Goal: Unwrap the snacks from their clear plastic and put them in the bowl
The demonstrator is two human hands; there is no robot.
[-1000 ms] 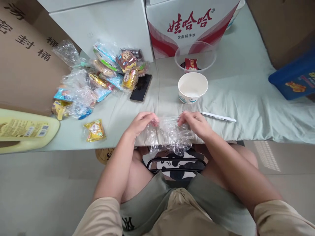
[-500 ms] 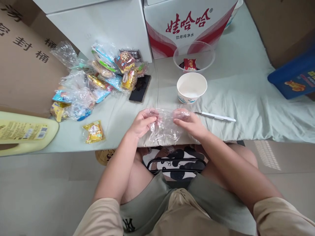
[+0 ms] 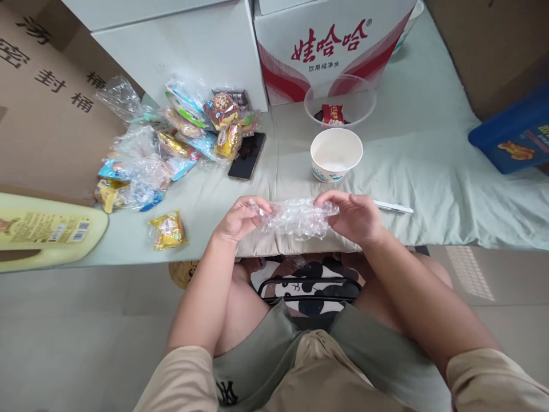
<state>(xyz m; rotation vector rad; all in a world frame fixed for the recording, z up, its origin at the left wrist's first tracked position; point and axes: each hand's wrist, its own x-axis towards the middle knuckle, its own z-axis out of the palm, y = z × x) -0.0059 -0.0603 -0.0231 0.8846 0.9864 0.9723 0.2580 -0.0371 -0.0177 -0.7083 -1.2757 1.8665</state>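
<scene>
Clear plastic film [image 3: 297, 218] lies directly between the two hands, above or on the near margin of the cloth-covered table [image 3: 429, 166] — whether its underside touches the cloth cannot be determined. Its long axis runs left to right, roughly parallel to the near table edge and in line with the hands. The left hand [image 3: 238, 221] is positioned at the left end of the film and the right hand [image 3: 358, 218] at the right end; both are in contact with it, so neither hand is clearly the nearer. The left hand pinches its end between the bent fingers and the thumb. The right hand holds the opposite end with the fingers bent over the far corner and the palm turned inward; its thumb contact is partly hidden, and the firmness of either hold cannot be judged. The paper bowl [image 3: 336, 157] stands upright on the far side of the film, slightly to the right, with a gap between them. A slim white implement [image 3: 393, 206] lies on the cloth just beside the right hand, its left end hidden behind that hand. In appearance, the film is transparent, colourless and glossy. It is gathered into a loose, elongated bundle — densely wrinkled, with bright highlights along the folds and an uneven near edge. Whether it is a bag or a single sheet is not discernible.
</scene>
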